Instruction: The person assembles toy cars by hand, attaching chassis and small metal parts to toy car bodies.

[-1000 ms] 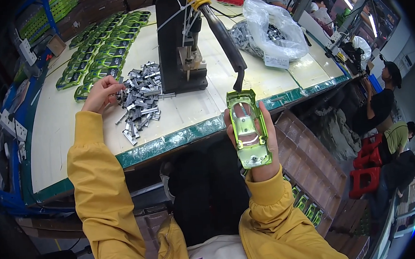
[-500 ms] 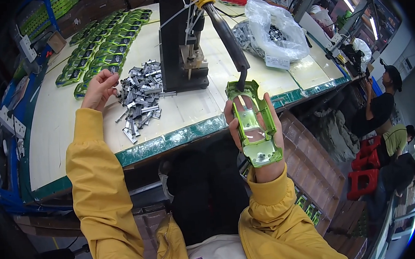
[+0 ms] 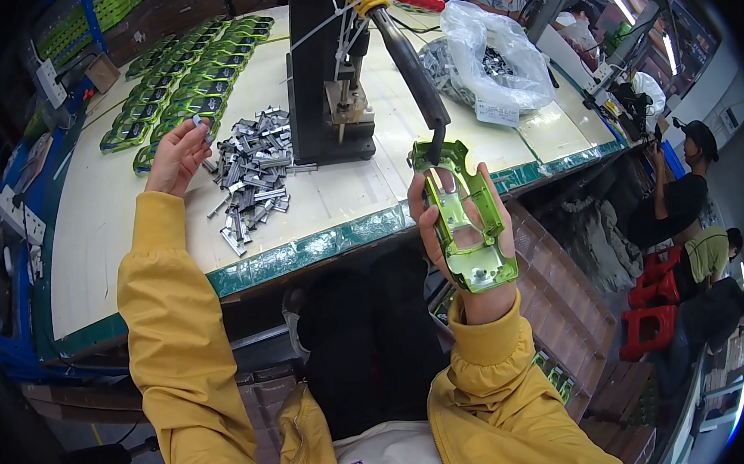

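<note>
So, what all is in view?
Table: 1, cream, centre
Toy car shell: 1, translucent green, front of table
Lined-up shells: many, green and black, rear left
Press-like machine: 1, black, table centre
Metal parts: heap, silver-grey, left of machine
Bent tube: 1, black, by held shell
Plastic bag: 1, clear, rear right
Compartmented box: at least 1, brown, lower right
Power strips: 2, white, left
Stools: 2, red, right
People: several, varied clothes, background
Sleeves: 2, yellow, foreground
Left fingers: 1 hand, bare, pinching small pale part
Right fingers: 1 hand, bare, around toy shell
</note>
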`<state>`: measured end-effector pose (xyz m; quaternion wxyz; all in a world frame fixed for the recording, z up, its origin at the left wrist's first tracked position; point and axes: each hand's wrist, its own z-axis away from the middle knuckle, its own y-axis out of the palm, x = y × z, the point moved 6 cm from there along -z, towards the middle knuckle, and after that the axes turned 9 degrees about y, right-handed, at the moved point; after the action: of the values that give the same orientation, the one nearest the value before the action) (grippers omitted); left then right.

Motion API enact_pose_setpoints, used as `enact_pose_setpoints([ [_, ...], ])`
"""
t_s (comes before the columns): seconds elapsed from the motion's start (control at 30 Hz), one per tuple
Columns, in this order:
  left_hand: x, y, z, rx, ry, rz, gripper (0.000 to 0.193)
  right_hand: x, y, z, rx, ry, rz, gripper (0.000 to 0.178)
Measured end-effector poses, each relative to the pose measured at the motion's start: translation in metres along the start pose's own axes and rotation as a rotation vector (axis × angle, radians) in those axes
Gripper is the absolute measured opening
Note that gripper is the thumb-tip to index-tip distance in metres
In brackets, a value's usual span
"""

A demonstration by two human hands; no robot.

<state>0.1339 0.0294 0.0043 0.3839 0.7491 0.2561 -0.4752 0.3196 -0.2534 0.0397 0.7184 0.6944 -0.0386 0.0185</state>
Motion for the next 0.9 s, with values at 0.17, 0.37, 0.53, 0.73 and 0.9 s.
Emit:
enact_pose_setpoints([
  [0.17,0.002,-0.005,-0.003,0.051,0.029,0.027,0.011,-0.002,0.003,0.001,-0.011,0.032,-0.029,0.042],
  [0.37,-0.009,0.007,0.000,-0.001,0.066,0.001,0.010,0.001,0.004,0.004,-0.011,0.057,-0.093,0.040],
  [0.53,-0.004,-0.001,-0.002,0.059,0.059,0.020,0.009,0.001,0.003,0.003,-0.012,0.096,-0.096,0.038],
  [0.73,-0.006,0.002,-0.003,0.067,0.094,-0.006,0.007,0.003,0.004,0.004,-0.031,0.095,-0.072,0.038],
  [0.9,-0.007,0.006,0.001,0.159,0.104,-0.020,0.009,0.003,0.005,0.004,-0.035,0.095,-0.044,0.038],
])
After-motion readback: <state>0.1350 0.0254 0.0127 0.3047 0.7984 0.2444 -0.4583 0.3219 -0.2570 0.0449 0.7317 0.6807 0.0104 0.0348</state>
